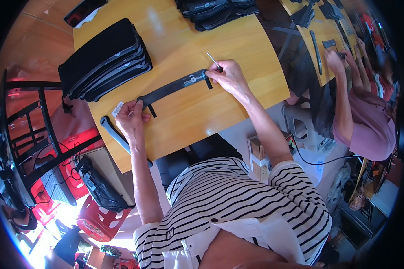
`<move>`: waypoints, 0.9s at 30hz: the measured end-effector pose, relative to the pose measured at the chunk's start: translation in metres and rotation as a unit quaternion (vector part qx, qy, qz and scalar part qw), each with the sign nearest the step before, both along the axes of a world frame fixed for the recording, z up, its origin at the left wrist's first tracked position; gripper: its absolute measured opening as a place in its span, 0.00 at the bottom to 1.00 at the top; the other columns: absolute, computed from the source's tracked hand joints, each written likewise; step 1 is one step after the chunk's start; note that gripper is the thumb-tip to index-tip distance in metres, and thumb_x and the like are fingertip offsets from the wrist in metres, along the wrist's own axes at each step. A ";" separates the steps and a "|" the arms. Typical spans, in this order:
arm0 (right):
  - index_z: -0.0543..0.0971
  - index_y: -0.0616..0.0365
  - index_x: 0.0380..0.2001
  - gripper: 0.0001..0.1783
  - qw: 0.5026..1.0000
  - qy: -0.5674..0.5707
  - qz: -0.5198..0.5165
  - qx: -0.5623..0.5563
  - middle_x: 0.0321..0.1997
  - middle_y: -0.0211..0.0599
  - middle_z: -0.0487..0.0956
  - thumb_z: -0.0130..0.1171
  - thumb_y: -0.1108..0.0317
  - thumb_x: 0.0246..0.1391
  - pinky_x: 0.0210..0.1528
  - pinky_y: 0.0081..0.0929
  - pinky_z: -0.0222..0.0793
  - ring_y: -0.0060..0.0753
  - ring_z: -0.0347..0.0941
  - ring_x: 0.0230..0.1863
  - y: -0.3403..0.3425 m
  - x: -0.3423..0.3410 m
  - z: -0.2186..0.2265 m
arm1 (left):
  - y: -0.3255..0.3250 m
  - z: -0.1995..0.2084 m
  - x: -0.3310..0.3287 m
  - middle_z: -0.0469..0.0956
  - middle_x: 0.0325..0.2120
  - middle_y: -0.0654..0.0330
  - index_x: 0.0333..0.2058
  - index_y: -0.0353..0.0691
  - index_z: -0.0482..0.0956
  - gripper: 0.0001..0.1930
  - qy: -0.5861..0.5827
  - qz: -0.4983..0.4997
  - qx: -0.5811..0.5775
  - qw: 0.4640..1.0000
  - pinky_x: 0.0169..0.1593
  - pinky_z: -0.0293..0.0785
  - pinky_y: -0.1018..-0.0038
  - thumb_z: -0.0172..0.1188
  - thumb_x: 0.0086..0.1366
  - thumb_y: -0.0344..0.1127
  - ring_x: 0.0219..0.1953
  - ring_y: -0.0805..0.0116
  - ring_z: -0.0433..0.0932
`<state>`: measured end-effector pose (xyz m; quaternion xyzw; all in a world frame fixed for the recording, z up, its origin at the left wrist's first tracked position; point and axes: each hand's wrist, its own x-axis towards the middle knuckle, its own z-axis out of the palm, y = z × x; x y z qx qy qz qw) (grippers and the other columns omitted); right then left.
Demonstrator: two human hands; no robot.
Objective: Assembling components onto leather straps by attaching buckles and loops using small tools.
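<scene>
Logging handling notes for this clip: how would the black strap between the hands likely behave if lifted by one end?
The black strap would probably sag, looking thin and long for its width. It is likely light, given little visible bulk. Its flat shape should keep it from rolling.

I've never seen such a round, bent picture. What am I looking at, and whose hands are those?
No machine here: these are a person's bare hands. The fisheye camera sits on that person's head, looking down, so straight edges curve. At the wooden table, the left hand is on one end of a black strap with two narrow tabs, the right hand on the other. The right hand also grips a small screwdriver-like tool. Two stacks of black pieces and a loose dark strip lie nearby. Another person is at right.
</scene>
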<state>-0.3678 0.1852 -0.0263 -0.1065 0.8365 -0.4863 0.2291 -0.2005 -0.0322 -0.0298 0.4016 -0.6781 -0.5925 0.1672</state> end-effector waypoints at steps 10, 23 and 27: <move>0.77 0.63 0.19 0.07 1.000 0.018 -0.001 -0.011 0.11 0.32 0.72 0.60 0.70 0.42 0.17 0.19 0.60 0.19 0.67 0.14 0.000 0.000 -0.006 | 0.001 0.001 0.000 0.76 0.17 0.58 0.28 0.29 0.76 0.07 -0.010 0.004 -0.015 1.000 0.17 0.68 0.84 0.59 0.55 0.29 0.12 0.76 0.72; 0.75 0.63 0.15 0.08 0.997 0.071 -0.007 0.021 0.11 0.38 0.72 0.58 0.69 0.36 0.20 0.23 0.63 0.26 0.69 0.14 -0.002 0.000 -0.014 | 0.004 -0.001 -0.002 0.75 0.16 0.58 0.27 0.28 0.76 0.08 -0.014 0.019 -0.036 0.999 0.16 0.66 0.84 0.60 0.54 0.30 0.10 0.77 0.71; 0.75 0.63 0.15 0.08 0.997 0.070 -0.004 0.031 0.11 0.40 0.72 0.58 0.68 0.36 0.21 0.25 0.64 0.28 0.70 0.15 -0.003 -0.001 -0.012 | 0.005 -0.001 -0.003 0.75 0.16 0.58 0.27 0.28 0.76 0.08 -0.016 0.023 -0.046 0.999 0.15 0.66 0.83 0.60 0.54 0.30 0.10 0.77 0.71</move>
